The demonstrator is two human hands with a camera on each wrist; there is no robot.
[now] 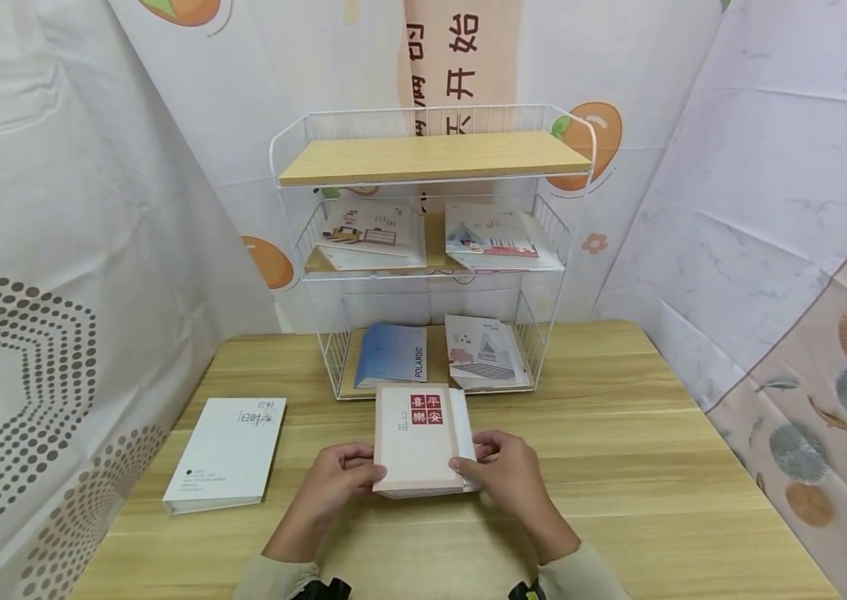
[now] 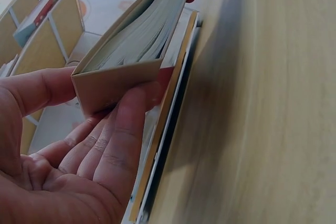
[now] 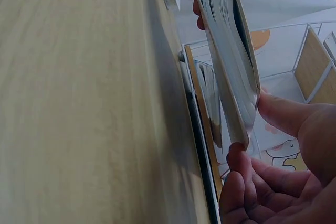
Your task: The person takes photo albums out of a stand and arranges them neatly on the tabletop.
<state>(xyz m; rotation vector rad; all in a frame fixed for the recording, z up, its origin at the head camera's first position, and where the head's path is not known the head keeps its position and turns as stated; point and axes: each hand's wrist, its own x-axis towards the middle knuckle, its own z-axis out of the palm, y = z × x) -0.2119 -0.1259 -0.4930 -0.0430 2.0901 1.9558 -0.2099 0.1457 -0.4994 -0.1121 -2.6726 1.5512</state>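
A cream photo album (image 1: 418,450) with red square characters on its cover is held between both hands, raised above the table in the wrist views. My left hand (image 1: 341,479) grips its left edge, which is the spine (image 2: 116,85) in the left wrist view, thumb above and fingers beneath. On the opposite edge, my right hand (image 1: 509,471) pinches the covers between thumb and fingers. Pages (image 3: 226,40) show along the album's near side. A white album (image 1: 228,450) lies flat on the table to the left.
Beyond the hands stands a white wire shelf rack (image 1: 434,275) with wooden boards. Its lower tier bears a blue album (image 1: 392,354) and a pale illustrated album (image 1: 487,354). Albums lie in two stacks on the middle tier (image 1: 434,242). Printed cloth hangs behind and at both sides.
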